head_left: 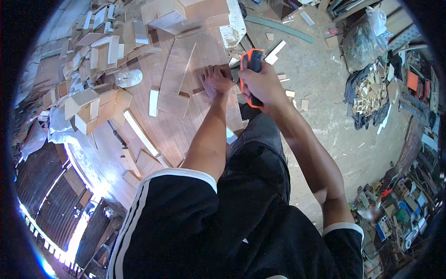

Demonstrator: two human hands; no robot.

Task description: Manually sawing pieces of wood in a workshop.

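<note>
My right hand (262, 83) is wrapped round the orange and black handle of a handsaw (245, 63). Its dark blade is mostly hidden, seen nearly edge-on at the tabletop's right edge. Close to that edge, my left hand (216, 81) presses down with curled fingers on a narrow wood strip (198, 91), most of which the hand covers. The saw's blade is right beside the left hand's fingers. A thin, wide wooden panel (174, 76) lies on the wood-grained tabletop (181, 132) to the left of that hand.
Wooden box-like pieces (100, 109) and stacked offcuts (107, 49) crowd the table's left side. A clear plastic cup-like item (128, 78), a white-edged strip (141, 133) and a dark-handled tool (117, 133) lie there. A sack of wood scraps (369, 95) sits on the floor at right.
</note>
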